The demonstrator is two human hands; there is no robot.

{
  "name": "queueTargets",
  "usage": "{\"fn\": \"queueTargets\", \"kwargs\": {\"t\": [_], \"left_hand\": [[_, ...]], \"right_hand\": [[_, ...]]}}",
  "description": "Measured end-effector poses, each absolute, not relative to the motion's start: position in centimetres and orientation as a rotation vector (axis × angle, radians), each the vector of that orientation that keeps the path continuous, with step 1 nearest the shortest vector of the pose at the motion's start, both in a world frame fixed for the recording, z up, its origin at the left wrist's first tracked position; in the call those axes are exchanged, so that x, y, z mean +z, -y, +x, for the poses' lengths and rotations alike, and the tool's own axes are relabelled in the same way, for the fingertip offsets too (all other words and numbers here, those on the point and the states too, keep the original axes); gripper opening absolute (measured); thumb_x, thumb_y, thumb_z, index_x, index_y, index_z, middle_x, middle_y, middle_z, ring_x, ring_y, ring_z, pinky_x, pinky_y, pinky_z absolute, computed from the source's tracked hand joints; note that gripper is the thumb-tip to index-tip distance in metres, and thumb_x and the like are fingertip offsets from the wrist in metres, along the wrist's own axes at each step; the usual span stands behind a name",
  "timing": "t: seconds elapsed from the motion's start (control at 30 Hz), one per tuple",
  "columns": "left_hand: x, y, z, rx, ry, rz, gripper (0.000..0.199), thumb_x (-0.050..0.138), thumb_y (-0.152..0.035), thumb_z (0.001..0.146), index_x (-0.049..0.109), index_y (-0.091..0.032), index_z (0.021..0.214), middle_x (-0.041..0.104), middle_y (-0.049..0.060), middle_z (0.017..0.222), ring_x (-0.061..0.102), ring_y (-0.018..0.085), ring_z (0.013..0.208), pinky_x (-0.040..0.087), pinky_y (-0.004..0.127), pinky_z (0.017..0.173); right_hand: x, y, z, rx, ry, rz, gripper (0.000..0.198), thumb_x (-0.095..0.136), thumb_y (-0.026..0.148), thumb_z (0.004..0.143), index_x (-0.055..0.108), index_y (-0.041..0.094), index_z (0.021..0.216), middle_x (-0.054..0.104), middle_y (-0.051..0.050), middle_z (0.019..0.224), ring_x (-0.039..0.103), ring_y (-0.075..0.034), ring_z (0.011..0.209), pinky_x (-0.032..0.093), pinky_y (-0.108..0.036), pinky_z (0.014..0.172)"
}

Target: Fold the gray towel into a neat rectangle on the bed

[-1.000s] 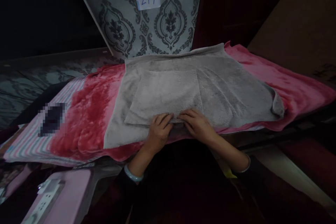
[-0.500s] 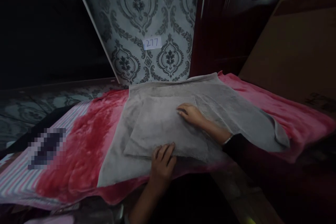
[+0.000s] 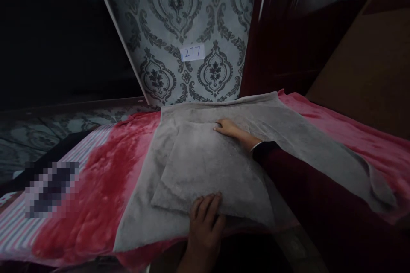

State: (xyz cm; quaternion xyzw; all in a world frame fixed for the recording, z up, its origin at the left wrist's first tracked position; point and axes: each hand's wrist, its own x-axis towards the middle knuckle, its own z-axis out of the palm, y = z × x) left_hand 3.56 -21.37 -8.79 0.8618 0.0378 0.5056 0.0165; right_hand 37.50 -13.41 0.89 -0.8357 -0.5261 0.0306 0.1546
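Note:
A grey plush cloth lies spread out, with a smaller, roughly square grey piece flat on top of it. Whether that piece is a fold of the same cloth or separate, I cannot tell. My left hand rests on the near edge of the square piece, its fingers stretched out and slightly apart. At the far edge lies my right hand, palm down, with thumb and fingers apart. Neither hand visibly grips the fabric.
Beneath the grey cloth is a red and pink blanket; striped fabric shows at the left. Behind stands a patterned wall with a paper label reading 277. A large cardboard panel leans at the right.
My right hand has slid away from me to the far edge of the square piece. My left hand stays at the near edge. The view has shifted slightly.

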Motion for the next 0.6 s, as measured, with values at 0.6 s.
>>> {"fn": "queueTargets", "kwargs": {"t": [0.6], "left_hand": [[-6.9, 22.2, 3.1, 1.383, -0.139, 2.719, 0.023, 0.048, -0.005, 0.094, 0.062, -0.018, 0.081, 0.075, 0.011, 0.121, 0.061, 0.022, 0.119, 0.042, 0.043, 0.105]], "right_hand": [[-1.3, 12.0, 37.5, -0.152, 1.352, -2.274, 0.020, 0.058, 0.021, 0.093, 0.069, 0.019, 0.109, 0.072, -0.010, 0.110, 0.062, -0.027, 0.101, 0.046, -0.034, 0.084]]}}
